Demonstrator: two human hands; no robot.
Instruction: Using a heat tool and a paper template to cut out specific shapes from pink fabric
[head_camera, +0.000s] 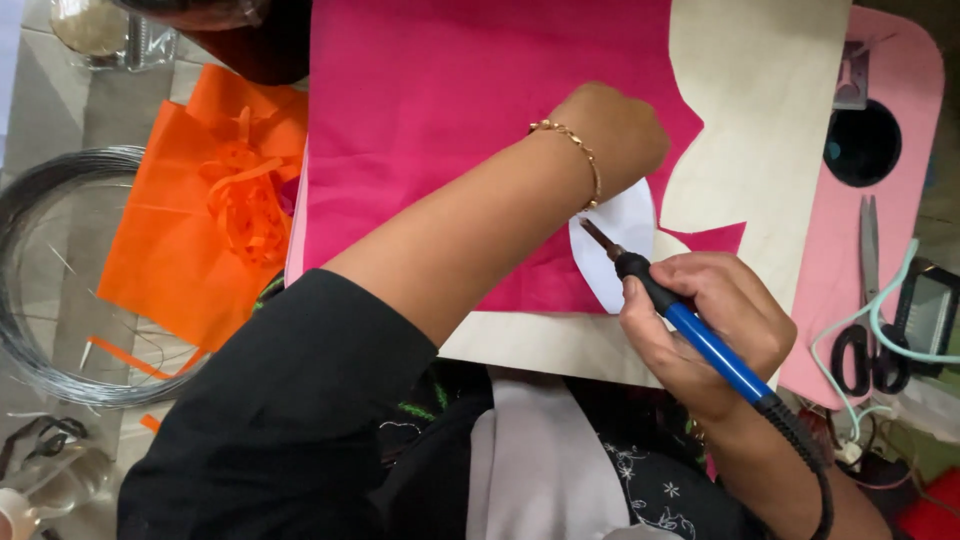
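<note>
— Two hands over one board, so where does the work sit between them?

— Start with the biggest piece: a pale wooden board (760, 70) lies on the counter with a pink fabric sheet (450, 90) spread over its left and middle. On the near right edge of that fabric rests a white oval paper template (625, 235).

— And the hands?

— The left hand (615, 130) reaches in from the near left, arm crossing the fabric, and comes down closed on the far edge of the template, pressing it flat. I can't see its fingers, so how they are set I cannot tell. The right hand (715, 320) sits nearer and to the right, wrapped firmly around a blue-handled heated cutting tool (700, 335).

— Which way does the tool run?

— Its long axis goes from near right to far left: cord at the near right, handle through the fist, thin dark tip (598, 238) ending on the template just below the left wrist. The tip seems to touch the paper's edge, though the wrist shadows that spot.

— So the right hand is the nearer one?

— Yes; the template lies just far-left of the right hand and directly under the left.

— Anything else around?

— Orange fabric scraps (215, 200) and a wire coil (60, 280) at left, scissors (868, 330) on a pink tray (900, 70) at right.
</note>
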